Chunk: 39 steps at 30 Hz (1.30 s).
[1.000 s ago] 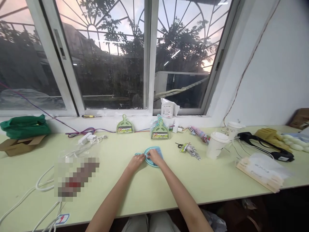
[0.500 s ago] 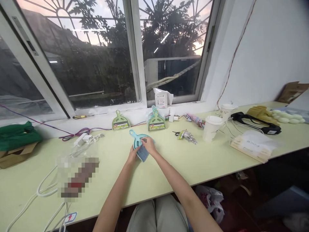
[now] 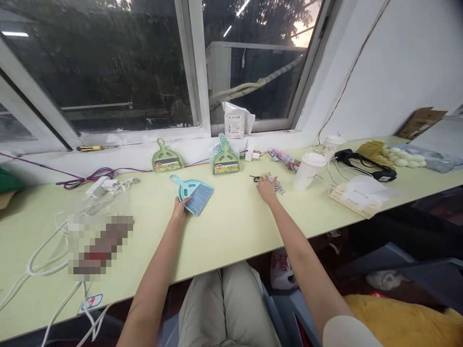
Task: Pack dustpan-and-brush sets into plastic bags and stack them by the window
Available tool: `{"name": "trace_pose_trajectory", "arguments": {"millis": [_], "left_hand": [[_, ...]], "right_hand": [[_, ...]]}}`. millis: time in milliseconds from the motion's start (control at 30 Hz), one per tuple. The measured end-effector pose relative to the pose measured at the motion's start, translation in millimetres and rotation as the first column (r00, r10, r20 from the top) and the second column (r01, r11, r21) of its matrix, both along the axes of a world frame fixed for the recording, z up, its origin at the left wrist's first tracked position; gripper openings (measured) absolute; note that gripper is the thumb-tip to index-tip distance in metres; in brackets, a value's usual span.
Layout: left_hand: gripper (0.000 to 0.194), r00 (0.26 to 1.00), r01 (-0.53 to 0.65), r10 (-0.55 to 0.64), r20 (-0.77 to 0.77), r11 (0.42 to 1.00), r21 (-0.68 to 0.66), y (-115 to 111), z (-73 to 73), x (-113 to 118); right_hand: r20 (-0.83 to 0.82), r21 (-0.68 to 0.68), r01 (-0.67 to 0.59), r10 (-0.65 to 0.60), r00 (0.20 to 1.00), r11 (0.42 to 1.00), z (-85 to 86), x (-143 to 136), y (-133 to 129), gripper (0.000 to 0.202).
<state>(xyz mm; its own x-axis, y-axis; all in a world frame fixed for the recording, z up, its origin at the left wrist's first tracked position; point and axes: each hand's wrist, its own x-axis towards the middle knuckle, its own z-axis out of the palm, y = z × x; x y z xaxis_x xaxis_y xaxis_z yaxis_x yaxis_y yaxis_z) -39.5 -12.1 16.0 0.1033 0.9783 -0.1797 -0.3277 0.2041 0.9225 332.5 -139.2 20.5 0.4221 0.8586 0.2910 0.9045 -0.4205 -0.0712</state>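
Note:
My left hand (image 3: pixel 181 206) grips a light blue dustpan and brush set (image 3: pixel 198 195) by its lower left edge, with the brush's bristles facing up and to the right. My right hand (image 3: pixel 266 187) reaches over a small pile of silvery ties and labels (image 3: pixel 278 185), its fingertips on the pile; whether it pinches a piece is too small to tell. A green dustpan set (image 3: pixel 166 158) leans against the wall under the window. Right of it, a wrapped stack of green and blue dustpan sets (image 3: pixel 224 159) stands upright.
White paper cups (image 3: pixel 309 171), a black strap (image 3: pixel 365 166) and a plastic-covered packet (image 3: pixel 358 195) lie to the right on the table (image 3: pixel 224 231). White cables (image 3: pixel 47 270), a charger and a blurred item are at left. A screwdriver (image 3: pixel 90 148) rests on the sill.
My right hand has left the blue dustpan set and moved right to the pile. My left hand still holds the set, now turned with its bristles toward the right. The view has shifted.

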Motion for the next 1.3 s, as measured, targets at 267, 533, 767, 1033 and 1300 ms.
{"name": "trace_pose_trajectory", "arguments": {"millis": [267, 533, 767, 1033, 1300], "left_hand": [[0.039, 1.0, 0.003, -0.004, -0.009, 1.0, -0.008, -6, 5.6, 1], [0.037, 0.998, 0.015, -0.017, 0.064, 0.999, 0.038, -3, -2.3, -1], [0.036, 0.995, 0.02, -0.026, 0.098, 0.998, 0.056, -5, -7.9, -6], [0.028, 0.996, 0.01, -0.015, 0.087, 0.998, 0.061, -3, -9.7, -3], [0.028, 0.99, 0.02, -0.02, 0.138, 1.0, 0.0, -6, -9.9, 0]], "right_hand": [[-0.07, 0.035, -0.303, 0.305, 0.95, 0.952, -7.5, -30, -33, 0.04], [-0.309, 0.178, -0.512, 0.542, 0.782, 0.84, -6.6, -85, -95, 0.04], [-0.201, 0.113, -0.46, 0.473, 0.858, 0.881, -12.1, -120, -81, 0.038], [-0.234, 0.141, -0.247, 0.274, 0.933, 0.959, -19.8, -158, -63, 0.04], [-0.556, 0.369, -0.14, 0.338, 0.759, 0.919, 5.1, -163, -27, 0.036]]}}
